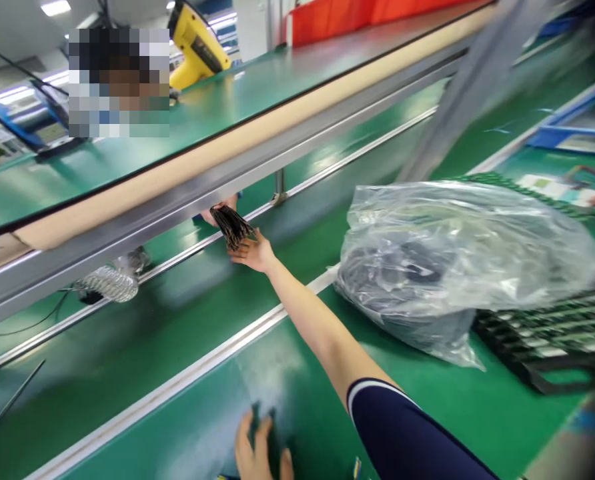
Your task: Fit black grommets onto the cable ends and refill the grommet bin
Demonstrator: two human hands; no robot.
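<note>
My right hand (pixel 253 254) reaches far forward over the green conveyor belt (pixel 142 333), palm up and fingers stretched, touching the lower end of a bundle of thin black strips (pixel 232 227). A co-worker's hand (pixel 219 208) holds the bundle's upper end from under the raised shelf (pixel 187 187). At the bottom edge my left hand (pixel 260 452) lies flat on the green table with its fingers apart, over a small dark thing I cannot make out.
A clear plastic bag (pixel 457 260) of dark parts lies right of my arm, beside black trays (pixel 552 333) of green strips. A silver flexible duct (pixel 110 283) hangs under the shelf. A yellow heat gun (pixel 197 43) and red bins (pixel 377 17) sit beyond.
</note>
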